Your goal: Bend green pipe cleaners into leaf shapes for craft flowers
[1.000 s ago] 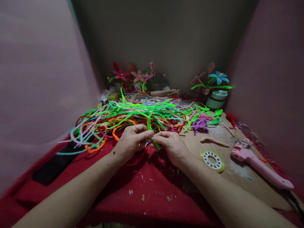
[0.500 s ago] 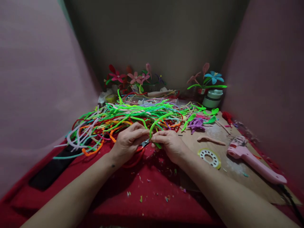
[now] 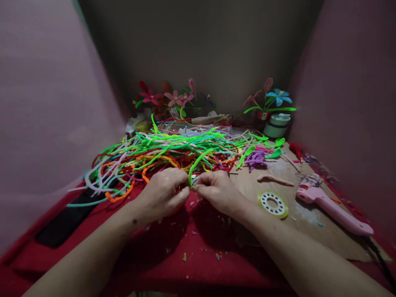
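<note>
A bright green pipe cleaner (image 3: 192, 166) curves up and away from between my two hands. My left hand (image 3: 168, 190) is closed, thumb and fingertips pinched at its lower end. Close beside it, my right hand (image 3: 218, 190) also pinches that low end, its fingers curled. The exact grip is partly hidden by the fingertips. Beneath and between the hands shows a bit of scissors (image 3: 194, 180), their red handles mostly covered by my left hand. Just beyond my knuckles spreads a big heap of multicoloured pipe cleaners (image 3: 182, 144).
On the right, a board (image 3: 247, 181) bears a roll of tape (image 3: 272, 204), a pink glue gun (image 3: 331, 206), a purple piece (image 3: 256, 160) and green leaf shapes (image 3: 275, 153). A black flat object (image 3: 64, 220) lies left. Pipe-cleaner flowers (image 3: 278, 98) and a lidded jar (image 3: 276, 125) stand behind.
Both hands have come slightly lower and nearer to me. The upright green pipe cleaner has shifted left with them, and my left hand now covers more of the scissors.
</note>
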Available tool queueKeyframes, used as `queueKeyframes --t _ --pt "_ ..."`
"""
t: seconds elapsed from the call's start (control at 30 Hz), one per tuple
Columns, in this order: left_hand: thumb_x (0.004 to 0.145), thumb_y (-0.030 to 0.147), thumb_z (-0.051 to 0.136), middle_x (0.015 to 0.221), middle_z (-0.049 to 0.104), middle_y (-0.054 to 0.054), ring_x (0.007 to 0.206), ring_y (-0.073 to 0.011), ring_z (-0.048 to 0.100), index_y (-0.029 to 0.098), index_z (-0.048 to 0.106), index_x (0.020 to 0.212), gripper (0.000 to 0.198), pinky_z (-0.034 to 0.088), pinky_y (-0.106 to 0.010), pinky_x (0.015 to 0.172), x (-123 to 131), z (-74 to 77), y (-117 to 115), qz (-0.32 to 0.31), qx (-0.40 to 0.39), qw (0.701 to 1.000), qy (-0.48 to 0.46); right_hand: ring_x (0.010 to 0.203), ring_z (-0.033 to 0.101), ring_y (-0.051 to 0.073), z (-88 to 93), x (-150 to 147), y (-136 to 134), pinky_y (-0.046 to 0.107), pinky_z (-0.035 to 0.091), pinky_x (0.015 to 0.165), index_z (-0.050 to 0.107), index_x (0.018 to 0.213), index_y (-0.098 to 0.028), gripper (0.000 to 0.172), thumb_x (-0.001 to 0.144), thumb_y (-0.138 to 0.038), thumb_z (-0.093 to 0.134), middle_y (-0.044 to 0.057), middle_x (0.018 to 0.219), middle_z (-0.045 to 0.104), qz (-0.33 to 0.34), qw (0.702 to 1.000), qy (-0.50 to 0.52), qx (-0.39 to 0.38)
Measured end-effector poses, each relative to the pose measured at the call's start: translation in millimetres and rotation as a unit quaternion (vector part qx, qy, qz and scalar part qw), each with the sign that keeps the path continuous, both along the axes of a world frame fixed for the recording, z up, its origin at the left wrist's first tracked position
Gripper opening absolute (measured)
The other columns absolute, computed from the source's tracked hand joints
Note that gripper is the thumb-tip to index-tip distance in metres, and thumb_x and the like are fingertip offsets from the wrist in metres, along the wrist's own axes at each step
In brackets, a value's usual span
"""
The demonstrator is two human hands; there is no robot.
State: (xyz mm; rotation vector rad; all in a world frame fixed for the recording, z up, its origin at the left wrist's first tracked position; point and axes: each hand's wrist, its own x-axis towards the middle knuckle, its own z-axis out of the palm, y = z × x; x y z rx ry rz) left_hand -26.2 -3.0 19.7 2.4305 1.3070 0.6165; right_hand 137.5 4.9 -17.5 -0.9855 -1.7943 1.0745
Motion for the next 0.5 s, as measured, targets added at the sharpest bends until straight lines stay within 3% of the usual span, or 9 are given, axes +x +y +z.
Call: queueKeyframes --t 0.07,0.17,0.23,0.27,0.3,0.37,0.5 --pt "0.068 0.023 0.054 0.051 0.041 0.002 0.048 -0.0092 0.034 0.015 0.053 0.058 0.014 0.026 -0.023 0.047 -1 -4.3 4 0.049 -0.2 0.968 -0.142 0.057 0.044 0.012 0.1 -1 -7 0.026 0.031 0.057 0.054 0.056 -0.017 0.019 0.073 -0.012 0.049 0.001 0.057 0.052 -0.036 0.984 -0.059 0.163" --pt "0.061 0.022 0.057 0.045 0.031 0.005 0.041 -0.0061 0.026 0.016 0.042 0.049 0.02 0.022 -0.022 0.042 -1 -10.4 9 0.036 -0.448 0.822 -0.351 0.06 0.043 0.014 1.8 -1 -14 0.029 0.033 0.059 0.055 0.06 -0.016 0.02 0.077 -0.011 0.047 0.004 0.06 0.054 -0.065 0.921 -0.108 0.368" --pt "0.059 0.021 0.058 0.044 0.027 0.006 0.04 -0.0051 0.024 0.016 0.037 0.047 0.025 0.022 -0.021 0.041 0 -11.2 10 0.01 -0.528 0.735 -0.426 0.059 0.042 0.015 3.8 -1 -17 0.03 0.033 0.059 0.056 0.062 -0.015 0.02 0.079 -0.01 0.046 0.005 0.057 0.053 -0.077 0.883 -0.12 0.448" --pt "0.059 0.02 0.059 0.045 0.027 0.007 0.04 -0.0047 0.024 0.016 0.039 0.048 0.024 0.023 -0.02 0.041 1 -10.0 9 0.007 -0.539 0.718 -0.44 0.059 0.042 0.015 5.0 0 -17 0.03 0.033 0.059 0.056 0.063 -0.015 0.02 0.079 -0.01 0.046 0.005 0.057 0.053 -0.081 0.873 -0.117 0.467" --pt "0.06 0.02 0.061 0.046 0.029 0.006 0.041 -0.0043 0.025 0.014 0.042 0.05 0.022 0.025 -0.019 0.041 1 -7.8 8 0.013 -0.528 0.724 -0.444 0.059 0.042 0.015 6.4 0 -18 0.031 0.034 0.059 0.057 0.065 -0.014 0.019 0.079 -0.01 0.047 0.005 0.058 0.054 -0.085 0.872 -0.107 0.47" --pt "0.063 0.02 0.065 0.049 0.038 0.005 0.044 -0.0041 0.032 0.012 0.052 0.058 0.016 0.029 -0.018 0.044 1 -1.3 5 0.035 -0.451 0.78 -0.433 0.06 0.044 0.014 9.7 0 -19 0.03 0.037 0.061 0.059 0.069 -0.014 0.016 0.08 -0.01 0.048 0.004 0.059 0.055 -0.093 0.894 -0.057 0.435" --pt "0.068 0.021 0.067 0.068 0.055 0.002 0.061 -0.0078 0.049 0.015 0.061 0.075 0.011 0.04 -0.018 0.057 -2 11.1 0 0.035 -0.198 0.893 -0.403 0.063 0.051 0.012 16.1 -1 -20 0.027 0.041 0.062 0.061 0.071 -0.013 0.013 0.08 -0.013 0.052 0.003 0.064 0.058 -0.095 0.958 0.064 0.261"
